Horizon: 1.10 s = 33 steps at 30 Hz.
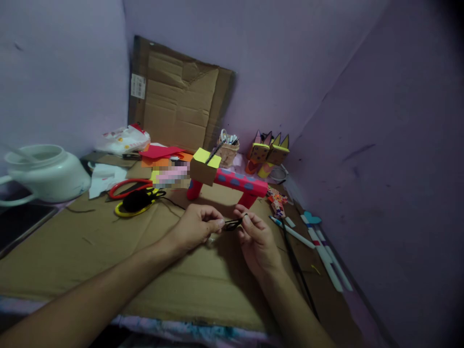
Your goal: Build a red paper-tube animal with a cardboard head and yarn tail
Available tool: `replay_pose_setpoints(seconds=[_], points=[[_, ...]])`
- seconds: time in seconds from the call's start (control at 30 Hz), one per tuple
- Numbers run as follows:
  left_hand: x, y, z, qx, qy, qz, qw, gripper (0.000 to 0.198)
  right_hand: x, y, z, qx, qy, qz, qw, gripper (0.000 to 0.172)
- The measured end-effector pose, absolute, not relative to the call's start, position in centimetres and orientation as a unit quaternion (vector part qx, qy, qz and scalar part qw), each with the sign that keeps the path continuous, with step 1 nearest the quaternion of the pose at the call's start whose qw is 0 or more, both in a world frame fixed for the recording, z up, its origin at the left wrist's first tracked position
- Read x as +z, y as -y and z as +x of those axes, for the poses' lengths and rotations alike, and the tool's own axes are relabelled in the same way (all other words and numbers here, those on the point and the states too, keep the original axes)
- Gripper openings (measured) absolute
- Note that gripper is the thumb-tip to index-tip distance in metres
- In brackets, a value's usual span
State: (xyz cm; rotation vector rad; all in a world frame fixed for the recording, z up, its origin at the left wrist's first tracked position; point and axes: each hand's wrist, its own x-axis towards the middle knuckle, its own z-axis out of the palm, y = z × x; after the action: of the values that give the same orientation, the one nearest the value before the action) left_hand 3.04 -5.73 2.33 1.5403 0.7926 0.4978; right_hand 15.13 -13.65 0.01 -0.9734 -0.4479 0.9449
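Black yarn (232, 224) is pinched by the left hand (197, 224) and right hand (258, 237), nearer than the spotted figure (237, 180); looping seems underway, calling for steady tension.

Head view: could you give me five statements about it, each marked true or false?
1. The left hand and right hand hold black cord. True.
2. A mirror leans at the back. False: a cardboard panel leans there.
3. A red tube with blue spots stands beyond the hands. True.
4. A lamp stands at the picture's left. False: a white pot stands there.
5. The black ball lies left of the left hand. True.
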Motion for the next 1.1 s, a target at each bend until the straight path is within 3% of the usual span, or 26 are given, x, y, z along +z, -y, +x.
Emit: replay_pose_setpoints(seconds=[0.67, 1.1], points=[[2.21, 5.65, 2.46, 0.194, -0.297, 0.702, 0.618, 0.023, 0.05, 13.76, 14.87, 0.418, 0.209, -0.449, 0.762, 0.019], [2.25, 5.88, 2.77, 0.196, -0.321, 0.706, 0.600, 0.011, -0.37, 13.83, 14.74, 0.378, 0.282, -0.477, 0.741, 0.014]])
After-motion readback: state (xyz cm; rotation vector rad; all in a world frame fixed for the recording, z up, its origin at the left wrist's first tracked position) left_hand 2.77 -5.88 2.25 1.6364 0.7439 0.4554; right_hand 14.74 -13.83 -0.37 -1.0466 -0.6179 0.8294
